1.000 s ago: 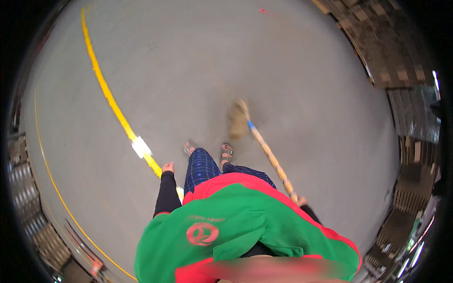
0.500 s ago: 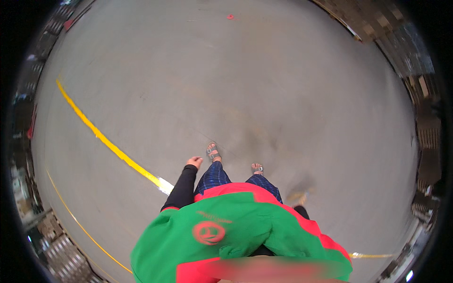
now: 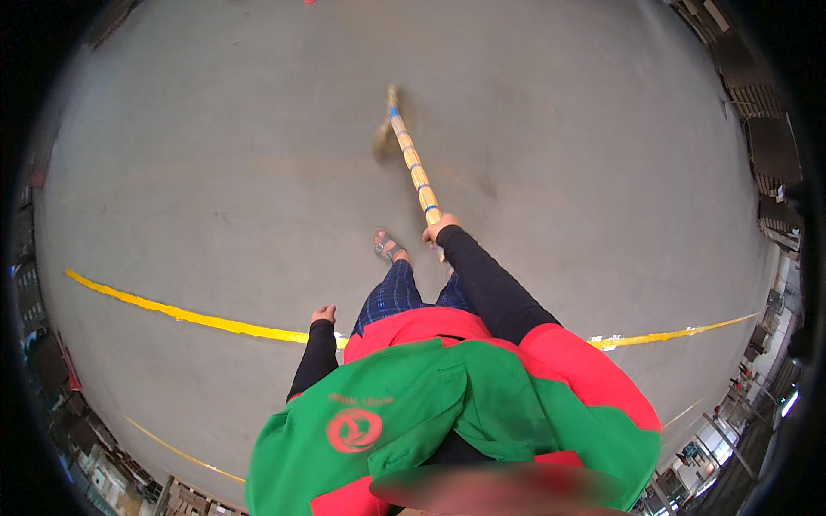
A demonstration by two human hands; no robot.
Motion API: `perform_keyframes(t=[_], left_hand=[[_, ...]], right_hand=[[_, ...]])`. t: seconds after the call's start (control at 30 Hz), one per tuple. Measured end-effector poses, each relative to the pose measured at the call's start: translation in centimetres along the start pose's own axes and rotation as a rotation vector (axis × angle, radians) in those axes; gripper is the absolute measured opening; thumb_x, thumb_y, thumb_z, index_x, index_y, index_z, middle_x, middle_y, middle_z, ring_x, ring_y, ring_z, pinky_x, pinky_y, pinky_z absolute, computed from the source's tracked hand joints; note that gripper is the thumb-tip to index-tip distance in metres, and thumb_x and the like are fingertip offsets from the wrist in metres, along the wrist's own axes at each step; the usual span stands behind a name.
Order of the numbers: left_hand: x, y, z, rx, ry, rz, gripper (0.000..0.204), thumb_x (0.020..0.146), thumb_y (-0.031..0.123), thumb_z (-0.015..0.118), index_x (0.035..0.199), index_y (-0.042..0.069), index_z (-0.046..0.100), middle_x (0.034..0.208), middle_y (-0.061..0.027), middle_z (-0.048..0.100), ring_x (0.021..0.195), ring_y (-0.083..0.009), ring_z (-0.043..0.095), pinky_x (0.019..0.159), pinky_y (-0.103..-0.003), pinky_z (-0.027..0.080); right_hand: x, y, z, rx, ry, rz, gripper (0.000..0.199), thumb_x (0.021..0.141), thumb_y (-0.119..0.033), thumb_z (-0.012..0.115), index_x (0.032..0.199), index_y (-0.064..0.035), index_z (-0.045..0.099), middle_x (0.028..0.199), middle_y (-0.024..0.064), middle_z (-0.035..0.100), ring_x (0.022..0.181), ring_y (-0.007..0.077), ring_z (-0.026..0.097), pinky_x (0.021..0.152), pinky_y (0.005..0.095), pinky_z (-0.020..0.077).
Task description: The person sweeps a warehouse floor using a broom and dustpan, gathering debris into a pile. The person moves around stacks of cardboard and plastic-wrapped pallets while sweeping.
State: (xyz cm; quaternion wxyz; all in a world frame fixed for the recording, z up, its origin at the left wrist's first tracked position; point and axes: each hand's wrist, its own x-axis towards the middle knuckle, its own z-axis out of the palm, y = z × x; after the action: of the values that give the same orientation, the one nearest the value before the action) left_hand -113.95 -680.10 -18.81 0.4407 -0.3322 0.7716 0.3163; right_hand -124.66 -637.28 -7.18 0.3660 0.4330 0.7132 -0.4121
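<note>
One hand is doing the work: the right hand (image 3: 440, 230) is gripping the near end of a long broom handle (image 3: 413, 168), fingers clamped around the yellowish shaft with its blue bands; the handle is running away from the person, up the picture and slightly to the left, out over the grey concrete floor (image 3: 215, 155); the broom head (image 3: 385, 138) is sitting at the far end, a blurred tan tuft low against the floor (too smeared to tell whether the bristles are touching it). The left hand (image 3: 323, 314) is hanging free at the person's side, holding nothing, fingers loosely curled, just above a yellow floor line (image 3: 172, 311) that is crossing the picture from left to right behind the legs. One sandalled foot (image 3: 387, 247) is showing just left of the right hand, planted on the floor; blue checked trousers and a green and red jacket are filling the lower middle of the view. Stacked pallets (image 3: 766, 146) are lining the right rim, well apart from the broom.
</note>
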Motion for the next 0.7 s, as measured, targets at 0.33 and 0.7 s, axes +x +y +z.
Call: perform_keyframes(t=[0.33, 0.7], left_hand=[[3.4, 13.9, 1.7, -0.176, -0.030, 0.334, 0.036, 0.074, 0.027, 0.055, 0.100, 0.002, 0.056, 0.081, -0.0084, 0.060, 0.065, -0.0149, 0.057, 0.053, -0.026, 0.045], [4.7, 11.6, 0.1, -0.028, -0.138, 0.226, 0.036, 0.074, 0.025, 0.055, 0.100, 0.000, 0.054, 0.080, -0.0075, 0.058, 0.063, -0.0159, 0.056, 0.052, -0.026, 0.046]], right_hand=[[-10.6, 18.1, -6.9, -0.354, 0.494, 0.024, 0.040, 0.063, -0.014, 0.054, 0.102, -0.0083, 0.047, 0.088, 0.0191, 0.057, 0.083, 0.0352, 0.055, 0.072, 0.0409, 0.0438], [-8.1, 32.5, -2.1, 0.005, -0.146, 0.570, 0.013, 0.064, -0.014, 0.053, 0.059, -0.0033, 0.056, 0.054, 0.0148, 0.055, 0.042, 0.0266, 0.051, 0.041, 0.0391, 0.0417]])
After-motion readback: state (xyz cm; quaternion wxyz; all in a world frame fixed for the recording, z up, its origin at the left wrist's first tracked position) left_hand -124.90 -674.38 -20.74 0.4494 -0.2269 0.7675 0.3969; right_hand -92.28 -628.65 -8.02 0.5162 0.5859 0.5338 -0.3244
